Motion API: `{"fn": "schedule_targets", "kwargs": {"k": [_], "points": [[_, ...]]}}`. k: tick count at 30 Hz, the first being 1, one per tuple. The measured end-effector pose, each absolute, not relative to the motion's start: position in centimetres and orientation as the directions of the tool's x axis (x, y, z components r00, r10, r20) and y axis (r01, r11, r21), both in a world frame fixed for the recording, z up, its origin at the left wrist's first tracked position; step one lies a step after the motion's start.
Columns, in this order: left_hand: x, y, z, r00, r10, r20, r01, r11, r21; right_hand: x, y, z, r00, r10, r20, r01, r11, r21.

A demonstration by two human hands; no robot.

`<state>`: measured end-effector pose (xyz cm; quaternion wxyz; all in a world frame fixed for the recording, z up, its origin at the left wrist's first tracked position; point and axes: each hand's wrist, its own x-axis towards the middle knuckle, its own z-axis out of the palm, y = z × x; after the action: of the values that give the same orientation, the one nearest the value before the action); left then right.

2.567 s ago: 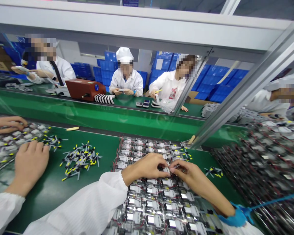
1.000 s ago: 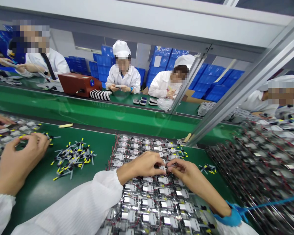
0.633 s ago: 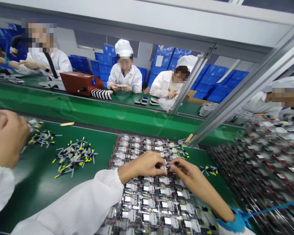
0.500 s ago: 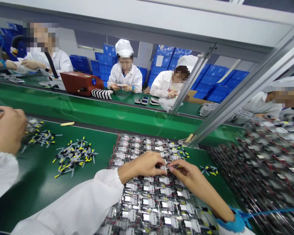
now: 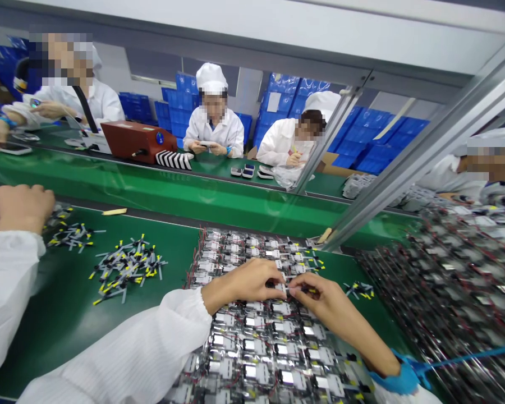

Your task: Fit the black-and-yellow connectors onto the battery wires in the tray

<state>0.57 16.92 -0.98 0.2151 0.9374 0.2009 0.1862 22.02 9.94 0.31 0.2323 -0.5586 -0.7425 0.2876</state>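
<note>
My left hand [image 5: 252,282] is closed in a pinch above a clear tray [image 5: 239,382], with its fingertips on a small white-and-silver electronic assembly [image 5: 281,288]. Fingertips of my right hand [image 5: 322,297] meet it from the other side, pinched on a tiny pale piece that is mostly hidden. Rows of similar assemblies [image 5: 255,343] with red wires fill the tray under both hands. A blue wrist strap [image 5: 398,377] circles my right wrist. Left of the tray lies a loose pile of grey sleeve pieces with yellow and black ends [image 5: 128,266].
Stacked trays of parts [image 5: 450,280] rise on the right, beside a few loose sleeve pieces [image 5: 359,290]. A co-worker's hand [image 5: 23,207] is at the left edge. Metal posts [image 5: 404,154] and a clear panel stand ahead; several people work beyond.
My hands stay pinched together in nearly the same spot. At the left edge the co-worker's hand has shifted slightly right. Across the panel, the far-left person's hand has lowered to a device.
</note>
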Motion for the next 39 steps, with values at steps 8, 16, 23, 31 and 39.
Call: {"fn": "schedule_targets", "kwargs": {"k": [8,16,23,31,39], "points": [[0.6,16.7,-0.9,0.859,0.445,0.252,0.300,-0.838,0.456,21.7,9.7,0.3,-0.279,0.959,0.047,0.695,0.235,-0.680],[0.8,16.6,-1.0,0.864,0.446,0.236,0.320,-0.846,0.427,21.6,9.7,0.0,-0.278,0.960,0.042,0.700,0.232,-0.676],[0.9,16.4,-0.7,0.860,0.456,0.229,0.331,-0.840,0.430,21.4,9.7,0.0,-0.276,0.959,0.069,0.697,0.249,-0.672],[0.9,16.7,-0.9,0.856,0.467,0.223,0.329,-0.823,0.462,21.2,9.6,0.9,-0.240,0.970,0.026,0.757,0.204,-0.621],[1.0,16.5,-0.8,0.860,0.459,0.223,0.339,-0.841,0.422,20.7,9.6,0.3,-0.273,0.959,0.077,0.738,0.260,-0.623]]}}
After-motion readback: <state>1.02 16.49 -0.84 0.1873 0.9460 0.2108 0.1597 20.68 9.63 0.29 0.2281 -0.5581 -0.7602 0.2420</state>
